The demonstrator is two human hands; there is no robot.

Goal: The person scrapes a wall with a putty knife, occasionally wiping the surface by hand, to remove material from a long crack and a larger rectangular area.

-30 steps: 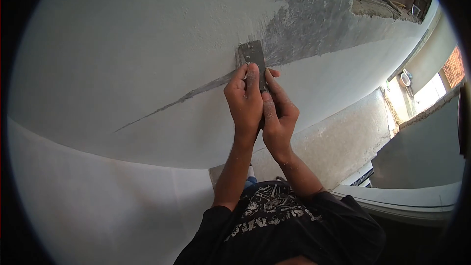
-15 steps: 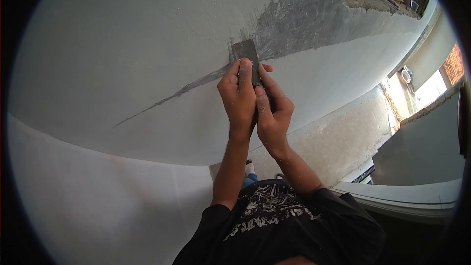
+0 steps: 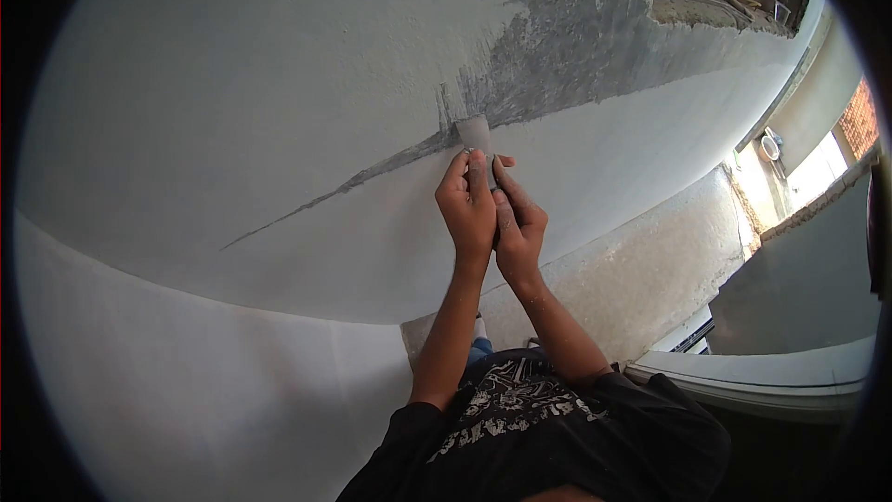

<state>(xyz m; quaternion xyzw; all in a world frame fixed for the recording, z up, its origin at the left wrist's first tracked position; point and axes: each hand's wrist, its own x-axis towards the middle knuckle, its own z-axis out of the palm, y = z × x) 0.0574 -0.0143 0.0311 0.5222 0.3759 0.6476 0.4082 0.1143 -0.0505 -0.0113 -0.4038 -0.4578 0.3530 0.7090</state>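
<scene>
Head view: left hand [image 3: 467, 209] and right hand [image 3: 523, 231] wrap snugly around a scraper [image 3: 474, 133] at the grey strip [image 3: 418, 151] on the wall [image 3: 232, 102], where I judge a low angle and even pressure best.

Left hand [image 3: 470, 212], right hand [image 3: 521, 234] — adjacent, gripping

Black shirt [image 3: 548, 451] at six o'clock, with loose short sleeves [image 3: 664, 420] and a whitish print [image 3: 522, 398], jagged lettering beneath tangled lines. Blue trousers [image 3: 479, 350] peep out at its eleven o'clock. Left hand [image 3: 467, 214], right hand [image 3: 520, 234]: bare, dusty-thumbed.
</scene>
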